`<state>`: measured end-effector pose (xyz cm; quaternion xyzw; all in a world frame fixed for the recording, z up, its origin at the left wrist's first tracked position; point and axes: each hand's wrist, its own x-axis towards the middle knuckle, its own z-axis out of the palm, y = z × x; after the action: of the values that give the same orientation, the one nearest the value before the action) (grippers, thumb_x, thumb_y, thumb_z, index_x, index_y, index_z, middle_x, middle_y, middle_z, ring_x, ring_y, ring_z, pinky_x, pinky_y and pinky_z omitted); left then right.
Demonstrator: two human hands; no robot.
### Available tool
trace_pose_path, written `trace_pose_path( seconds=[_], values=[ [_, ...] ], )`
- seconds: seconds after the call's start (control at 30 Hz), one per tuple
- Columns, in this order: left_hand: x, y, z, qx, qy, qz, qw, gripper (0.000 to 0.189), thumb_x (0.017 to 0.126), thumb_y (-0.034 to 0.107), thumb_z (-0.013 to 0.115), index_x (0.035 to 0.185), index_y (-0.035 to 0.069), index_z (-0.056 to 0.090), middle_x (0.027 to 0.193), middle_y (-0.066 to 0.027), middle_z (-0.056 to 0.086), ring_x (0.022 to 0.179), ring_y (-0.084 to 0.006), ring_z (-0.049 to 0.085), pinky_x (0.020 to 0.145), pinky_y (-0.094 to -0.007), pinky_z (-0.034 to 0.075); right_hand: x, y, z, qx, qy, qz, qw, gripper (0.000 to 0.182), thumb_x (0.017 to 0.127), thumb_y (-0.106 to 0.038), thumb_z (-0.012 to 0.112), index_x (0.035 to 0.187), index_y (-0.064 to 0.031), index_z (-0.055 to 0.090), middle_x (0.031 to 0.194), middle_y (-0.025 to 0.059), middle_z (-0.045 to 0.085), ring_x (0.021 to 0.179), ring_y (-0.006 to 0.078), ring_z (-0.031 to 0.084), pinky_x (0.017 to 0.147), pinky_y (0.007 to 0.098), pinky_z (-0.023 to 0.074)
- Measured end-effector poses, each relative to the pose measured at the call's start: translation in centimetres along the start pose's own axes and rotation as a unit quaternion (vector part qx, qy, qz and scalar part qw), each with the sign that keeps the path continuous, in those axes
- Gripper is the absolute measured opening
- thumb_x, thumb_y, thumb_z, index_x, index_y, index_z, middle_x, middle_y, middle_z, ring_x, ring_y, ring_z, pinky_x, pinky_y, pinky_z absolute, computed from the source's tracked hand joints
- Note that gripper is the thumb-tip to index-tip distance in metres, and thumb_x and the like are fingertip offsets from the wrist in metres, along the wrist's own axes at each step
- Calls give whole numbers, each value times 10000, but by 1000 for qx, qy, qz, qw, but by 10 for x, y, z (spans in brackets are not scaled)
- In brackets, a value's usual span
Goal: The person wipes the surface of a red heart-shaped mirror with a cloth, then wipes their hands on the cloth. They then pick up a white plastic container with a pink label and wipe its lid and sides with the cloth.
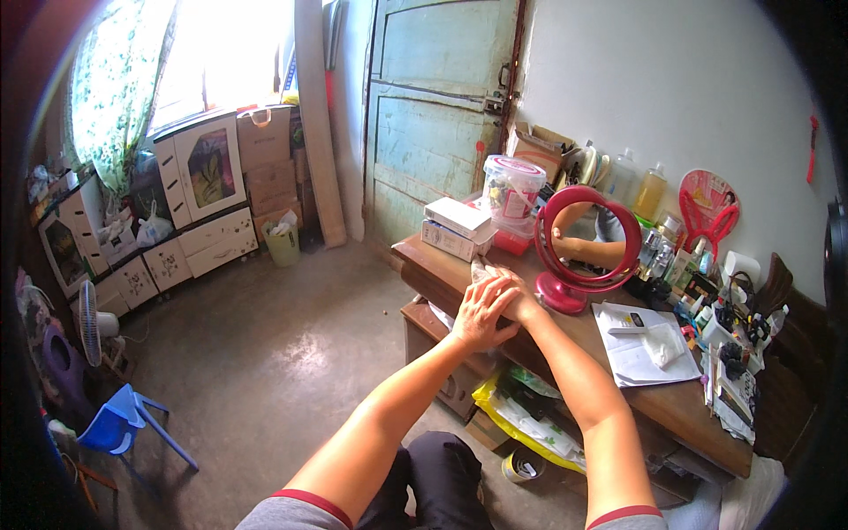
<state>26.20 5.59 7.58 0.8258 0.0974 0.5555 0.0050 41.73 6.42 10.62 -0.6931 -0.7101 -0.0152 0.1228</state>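
Both arms reach forward over the front edge of a brown wooden desk (563, 338). My left hand (480, 315) lies across the back of my right hand (520, 298), its fingers a little apart. My left hand covers much of the right one, so whether the right fingers hold anything is hidden. Just beyond the fingertips is a small pale thing (477, 270), too unclear to name. A round red-framed mirror (563, 295) on a stand is right of my hands and reflects an arm. White cardboard boxes (457, 228) are stacked behind them.
A clear plastic tub (513, 189) stands near the mirror. Papers (619, 361) and a white packet (662, 344) lie on the desk's right, beside crowded bottles. Below are a yellow bag (490, 397) and a tin (520, 467). A blue chair (119, 424) and fan (96, 324) stand left.
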Motion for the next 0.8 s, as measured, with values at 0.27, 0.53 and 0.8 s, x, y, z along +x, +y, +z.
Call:
trace_pose_path(
  seconds=[0.27,0.53,0.8],
  values=[
    [-7,0,-1,16,-11,6,1000,790,624,328,805,1333,129,518,1380,-117,496,1271,-335,474,1034,-480,376,-7,-5,1,0,-12,12,1000,743,911,-530,502,1509,-120,345,1573,151,314,1464,289,272,1212,389,205],
    [-6,10,-9,-14,-45,14,999,866,624,313,815,1402,143,476,1459,-152,443,1342,-365,417,1095,-497,329,-35,-10,-12,-4,22,-93,995,692,852,-494,588,1424,-125,460,1508,175,409,1404,331,368,1174,408,289],
    [8,33,-8,-12,-125,0,992,978,588,423,827,1441,143,439,1447,-261,419,1309,-409,441,1090,-513,327,-90,-10,-20,75,113,-47,990,649,744,-337,723,1296,-59,527,1300,212,564,1240,368,510,1065,440,401]
  ],
)
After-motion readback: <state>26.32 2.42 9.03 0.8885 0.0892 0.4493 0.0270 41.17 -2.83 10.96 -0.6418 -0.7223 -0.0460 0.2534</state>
